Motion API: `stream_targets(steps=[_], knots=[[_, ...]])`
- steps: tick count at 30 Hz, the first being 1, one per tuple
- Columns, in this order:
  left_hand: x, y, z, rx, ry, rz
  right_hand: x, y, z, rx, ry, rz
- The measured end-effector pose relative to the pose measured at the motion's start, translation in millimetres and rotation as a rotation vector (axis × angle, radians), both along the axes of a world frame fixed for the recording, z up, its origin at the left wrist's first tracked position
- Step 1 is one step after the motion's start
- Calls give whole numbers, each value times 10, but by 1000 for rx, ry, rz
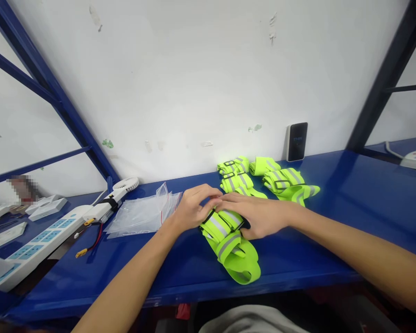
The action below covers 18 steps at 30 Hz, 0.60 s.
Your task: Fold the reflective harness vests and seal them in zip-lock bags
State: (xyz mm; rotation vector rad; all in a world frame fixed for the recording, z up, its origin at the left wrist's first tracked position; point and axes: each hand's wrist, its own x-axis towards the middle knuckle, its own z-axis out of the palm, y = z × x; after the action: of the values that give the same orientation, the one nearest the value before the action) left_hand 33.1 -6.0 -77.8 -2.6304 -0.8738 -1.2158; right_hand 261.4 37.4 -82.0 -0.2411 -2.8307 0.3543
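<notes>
A neon-yellow reflective strap (225,231) with silver stripes and black buckles lies partly folded near the front of the blue table (298,249). Its loose looped end hangs toward the table's front edge. My left hand (197,206) grips the strap's upper left side, thumb and fingers curled together. From the right, my right hand (251,212) wraps over the same strap, its thumb by a black buckle and its fingers reaching toward my left hand. Just beyond lie several more folded reflective straps (237,180), with another bundle (286,182) to the right.
Clear zip bags (142,212) lie left of my hands. Past them are a small white fan (126,183), a cable with yellow connectors (90,240) and a long power strip (41,240). A dark-screened device (297,142) leans against the wall. Blue frame posts stand on both sides.
</notes>
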Motion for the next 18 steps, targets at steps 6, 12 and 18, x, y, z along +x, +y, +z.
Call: stream_targets(steps=[6, 12, 18], knots=[[-44, -39, -15, 0, 157, -27, -38, 41, -38, 155, 54, -90], [-65, 20, -30, -161, 49, 131, -47, 52, 33, 3, 101, -198], [-54, 52, -87, -283, 58, 90, -70, 111, -26, -93, 305, -262]])
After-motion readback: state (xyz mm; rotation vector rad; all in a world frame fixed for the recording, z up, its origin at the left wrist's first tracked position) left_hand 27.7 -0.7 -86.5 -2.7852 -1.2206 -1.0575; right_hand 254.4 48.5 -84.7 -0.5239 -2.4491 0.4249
